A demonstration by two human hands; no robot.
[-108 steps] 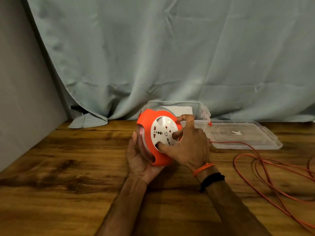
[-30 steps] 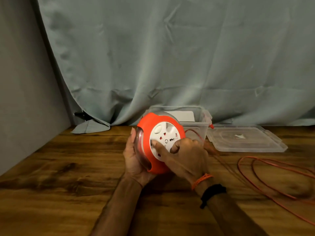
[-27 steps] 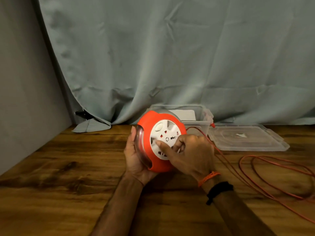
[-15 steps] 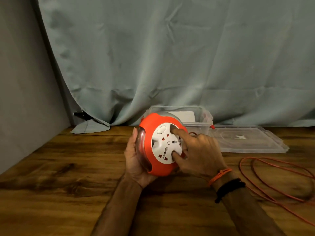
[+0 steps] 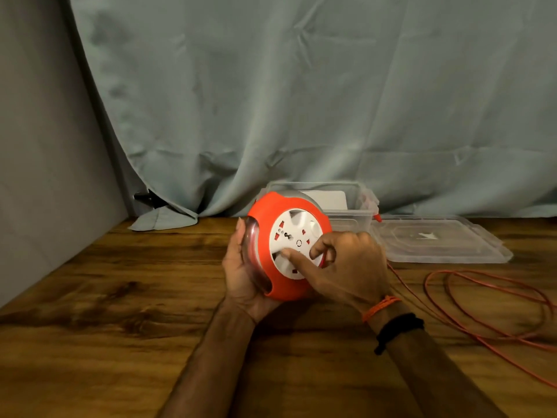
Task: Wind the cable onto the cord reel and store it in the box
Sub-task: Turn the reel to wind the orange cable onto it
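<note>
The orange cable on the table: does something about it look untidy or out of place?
Yes. Much of the orange cable lies in loose, overlapping loops on the wooden table, right of the cord reel, not yet wound in.

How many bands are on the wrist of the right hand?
2. An orange thread band sits nearer the right hand; a black band sits just behind it, further up the forearm. The underside of the wrist is hidden, so more cannot be excluded.
</note>
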